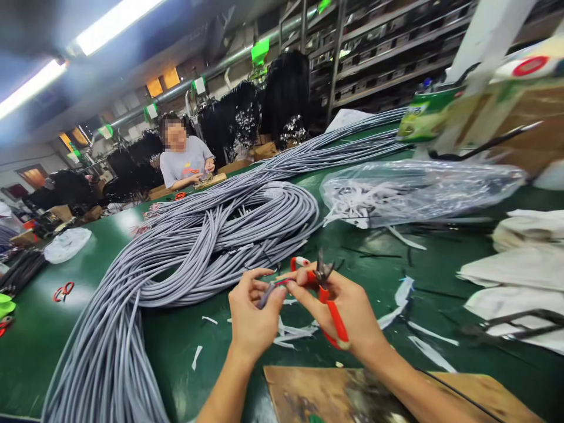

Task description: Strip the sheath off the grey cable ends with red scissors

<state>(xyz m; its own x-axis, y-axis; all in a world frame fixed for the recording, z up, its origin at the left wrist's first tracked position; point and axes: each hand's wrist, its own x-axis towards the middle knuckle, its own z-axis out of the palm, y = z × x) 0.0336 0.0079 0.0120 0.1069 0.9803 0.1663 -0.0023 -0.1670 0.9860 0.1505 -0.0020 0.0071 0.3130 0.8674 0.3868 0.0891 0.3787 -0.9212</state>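
Stained board [308,390] lies nearest, while the left grip [253,323] pinches a grey cable [265,295], the right grip [350,301] its thin wires [282,282] plus red-handled cutters [338,323], whose swinging could nick them.

1 pair of red-handled cutters [325,292] in right hand [350,299], 1 grey cable [265,296] in left hand [253,326], 1 board [315,390] nearer than both, 1 clear bag [462,183] beyond right.

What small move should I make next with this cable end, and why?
I'd probably separate the thin wires with the right hand: it is right at them, they emerge from the grey cable held in the left hand, and the red-handled cutters point upward, away.
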